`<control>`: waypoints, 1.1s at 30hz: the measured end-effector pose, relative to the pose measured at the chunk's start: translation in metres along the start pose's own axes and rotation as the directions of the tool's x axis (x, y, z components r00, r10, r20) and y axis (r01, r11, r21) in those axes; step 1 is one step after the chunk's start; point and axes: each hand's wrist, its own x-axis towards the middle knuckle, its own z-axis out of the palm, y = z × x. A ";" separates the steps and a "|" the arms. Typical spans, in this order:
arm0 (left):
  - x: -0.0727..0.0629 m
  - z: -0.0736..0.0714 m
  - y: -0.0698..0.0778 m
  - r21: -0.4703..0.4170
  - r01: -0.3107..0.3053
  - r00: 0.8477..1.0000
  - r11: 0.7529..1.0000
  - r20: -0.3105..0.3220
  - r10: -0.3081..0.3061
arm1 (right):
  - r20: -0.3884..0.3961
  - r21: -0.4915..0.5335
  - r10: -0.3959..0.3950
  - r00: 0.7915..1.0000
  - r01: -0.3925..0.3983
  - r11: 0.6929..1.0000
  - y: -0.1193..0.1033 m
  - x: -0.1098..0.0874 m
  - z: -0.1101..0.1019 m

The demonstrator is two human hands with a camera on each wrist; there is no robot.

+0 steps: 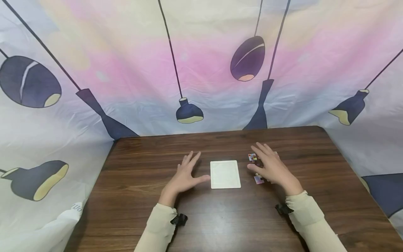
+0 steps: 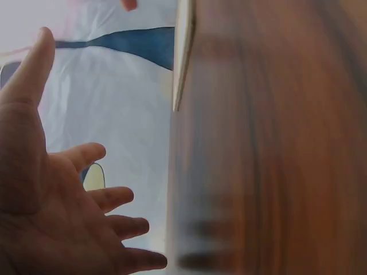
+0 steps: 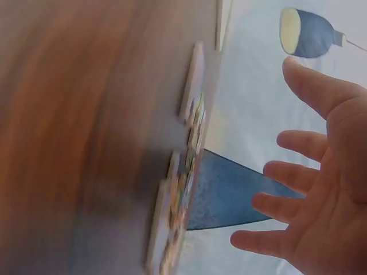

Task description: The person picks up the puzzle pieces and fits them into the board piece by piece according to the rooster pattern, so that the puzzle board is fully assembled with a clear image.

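A square cream puzzle frame [image 1: 225,174] with a raised border lies on the table between the hands. Its thin edge [image 2: 183,54] shows in the left wrist view. Left of it is my left hand [image 1: 184,178], fingers spread, the thumb tip right at the frame's side. My right hand [image 1: 272,167] hovers over several colourful jigsaw pieces [image 1: 259,179], fingers spread and nothing held. In the right wrist view the jigsaw pieces [image 3: 192,86] lie in a loose group below the right palm, which hides part of them in the head view.
Everything rests on a dark brown wooden table [image 1: 207,224]. A printed cloth [image 1: 145,70] with lamp pictures hangs behind and along its sides. At the lower left, a white bundle [image 1: 59,224] sits beside the table's edge. Each wrist wears a black strap mount [image 1: 179,219].
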 end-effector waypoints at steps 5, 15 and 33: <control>0.008 0.013 -0.001 -0.100 -0.018 1.000 0.995 0.018 0.020 | -0.011 0.056 0.019 1.000 -0.018 0.998 -0.003 0.010 0.007; 0.023 0.036 0.009 -0.100 -0.046 0.997 0.994 0.059 0.052 | -0.012 0.076 0.051 0.999 -0.050 0.996 0.006 0.029 0.007; 0.024 0.036 0.003 0.067 -0.082 0.990 0.994 0.116 0.074 | 0.071 -0.002 0.028 0.997 -0.028 1.000 0.001 0.035 0.016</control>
